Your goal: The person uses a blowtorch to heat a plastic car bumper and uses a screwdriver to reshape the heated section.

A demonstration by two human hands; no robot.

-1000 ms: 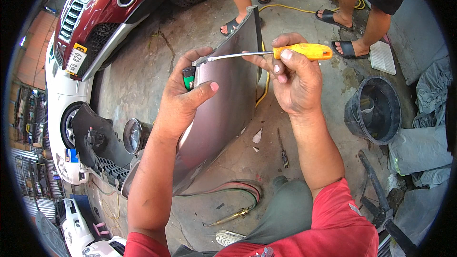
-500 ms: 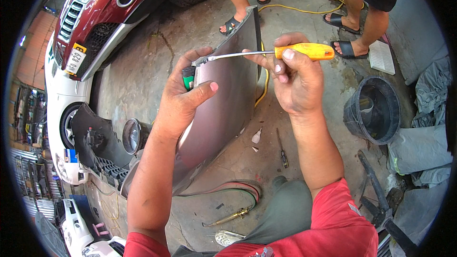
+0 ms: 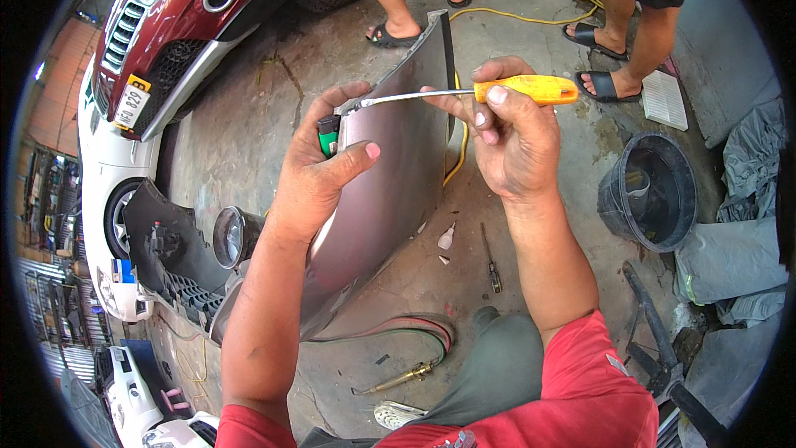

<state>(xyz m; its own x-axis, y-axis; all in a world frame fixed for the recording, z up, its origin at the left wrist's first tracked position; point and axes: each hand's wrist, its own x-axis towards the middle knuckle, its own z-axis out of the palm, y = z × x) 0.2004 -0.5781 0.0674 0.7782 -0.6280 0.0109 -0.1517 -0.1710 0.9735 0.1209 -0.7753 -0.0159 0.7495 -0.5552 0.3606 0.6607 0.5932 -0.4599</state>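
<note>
My right hand (image 3: pixel 518 137) is closed around the yellow handle of a flat-bladed screwdriver (image 3: pixel 531 90), its index finger stretched along the metal shaft. The screwdriver's tip rests on the upper left corner of a mauve-grey car bumper (image 3: pixel 385 182). My left hand (image 3: pixel 319 166) is wrapped round that same edge, thumb on the painted face and fingers behind it. Tucked in the left palm against the edge is a green lighter (image 3: pixel 328 139) with a black top. Dark residue shows at the corner under the tip; the left fingertips are partly hidden.
On the concrete lie another screwdriver (image 3: pixel 492 261), a small bottle (image 3: pixel 448 237) and a brass torch (image 3: pixel 398 378) with hoses. A black bucket (image 3: pixel 651 191) stands right, near a metal stand (image 3: pixel 659 348). A maroon car (image 3: pixel 224 25) is far left. Two people in sandals stand beyond.
The screwdriver handle and my right hand have shifted slightly left. My left hand stays in place. One person's foot at the back has moved left, and the person at right has shifted.
</note>
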